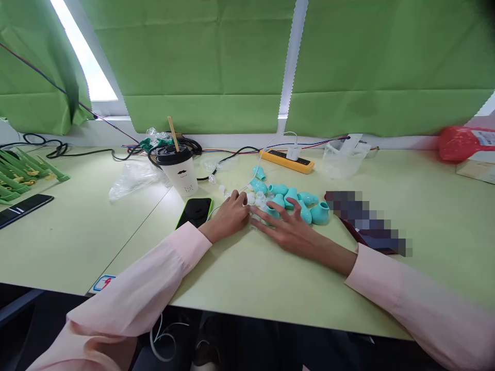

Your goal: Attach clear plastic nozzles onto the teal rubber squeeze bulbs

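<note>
1. The white cup (181, 175), black-lidded with a pale stick poking up, stands upright on the pale table (247, 275).
2. The left hand (235, 212) sits to the right of the cup and nearer the person, its fingers curled inward; from here I can't tell whether they pinch anything.
3. The right hand (288, 224) is farther right of the cup, fingers fanned, the foremost tips close to the left hand's. Whether something is caught between them, I can't make out.
4. Small clear plastic pieces (260, 197) lie to the cup's right, around both sets of fingertips.
5. Glossy turquoise bulb-shaped pieces (319, 212) make a loose cluster farther right of the cup, a few partly covered by the right hand.
6. A dark phone (195, 210) with a bright green edge lies just on the cup's near side.
7. To the right of the cup and farther back is an orange power strip (268, 158); a translucent tub (340, 166) stands well beyond it on that side.
8. A crumpled clear bag (131, 180) spreads left of the cup.
</note>
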Motion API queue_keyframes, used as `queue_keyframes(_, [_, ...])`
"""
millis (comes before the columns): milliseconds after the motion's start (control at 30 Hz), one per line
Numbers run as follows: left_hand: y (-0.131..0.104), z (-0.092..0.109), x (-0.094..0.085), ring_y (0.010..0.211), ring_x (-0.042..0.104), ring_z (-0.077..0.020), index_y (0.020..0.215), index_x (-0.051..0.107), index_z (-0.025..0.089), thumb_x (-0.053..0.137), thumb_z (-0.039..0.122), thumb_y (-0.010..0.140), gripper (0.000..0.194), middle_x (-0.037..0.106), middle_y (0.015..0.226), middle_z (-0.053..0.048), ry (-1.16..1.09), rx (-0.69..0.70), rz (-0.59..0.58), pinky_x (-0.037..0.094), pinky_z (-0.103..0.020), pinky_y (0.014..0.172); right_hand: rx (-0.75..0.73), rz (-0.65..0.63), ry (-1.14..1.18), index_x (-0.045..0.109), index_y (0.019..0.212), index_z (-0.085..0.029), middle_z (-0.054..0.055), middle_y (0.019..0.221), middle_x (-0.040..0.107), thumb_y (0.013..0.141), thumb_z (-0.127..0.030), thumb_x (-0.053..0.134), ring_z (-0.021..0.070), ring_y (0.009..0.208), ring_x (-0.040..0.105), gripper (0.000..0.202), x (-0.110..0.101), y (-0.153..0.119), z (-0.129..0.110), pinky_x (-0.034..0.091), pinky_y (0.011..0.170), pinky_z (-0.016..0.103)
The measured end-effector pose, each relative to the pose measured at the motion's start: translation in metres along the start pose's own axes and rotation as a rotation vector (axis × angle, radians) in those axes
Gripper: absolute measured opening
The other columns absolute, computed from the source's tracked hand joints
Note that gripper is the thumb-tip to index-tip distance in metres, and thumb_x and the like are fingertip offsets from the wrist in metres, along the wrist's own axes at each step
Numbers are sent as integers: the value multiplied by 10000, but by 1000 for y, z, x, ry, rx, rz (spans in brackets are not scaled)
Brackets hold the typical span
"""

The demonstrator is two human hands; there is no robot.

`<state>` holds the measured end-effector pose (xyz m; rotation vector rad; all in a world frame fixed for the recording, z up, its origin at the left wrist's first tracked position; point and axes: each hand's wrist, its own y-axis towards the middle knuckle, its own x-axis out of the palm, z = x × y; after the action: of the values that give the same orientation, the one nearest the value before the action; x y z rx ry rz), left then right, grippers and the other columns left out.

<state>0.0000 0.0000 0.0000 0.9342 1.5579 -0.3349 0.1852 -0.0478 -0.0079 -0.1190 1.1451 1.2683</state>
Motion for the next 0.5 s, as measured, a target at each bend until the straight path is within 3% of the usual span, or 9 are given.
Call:
queue_keyframes(100, [-1, 1, 0, 857, 374, -225, 756, 592, 108, 429, 134, 756, 165, 449, 894, -113, 33, 0, -5, 393, -340, 711, 29, -42, -46, 510, 1068, -239, 40, 1296, 383, 830, -106, 372, 264, 1126, 325, 305, 3, 10, -3, 155, 893, 538])
queue_keyframes(300, [-1, -4, 1, 866, 366, -214, 795, 589, 123, 371, 206, 823, 234, 456, 910, -108, -9, 3, 13, 396, -325, 720, -38, -36, -19, 555, 921, -219, 45, 1173, 500, 822, -67, 369, 244, 1090, 368, 259, -4, 12, -2, 191, 875, 533])
queue_keyframes(500, [-4, -9, 1, 871, 373, -207, 885, 595, 161, 456, 225, 782, 185, 467, 893, -87, -75, -42, -16, 398, -323, 731, -106, -45, 334, 554, 881, -133, 99, 944, 598, 814, -112, 391, 207, 956, 480, 177, -24, -10, -10, 334, 811, 435])
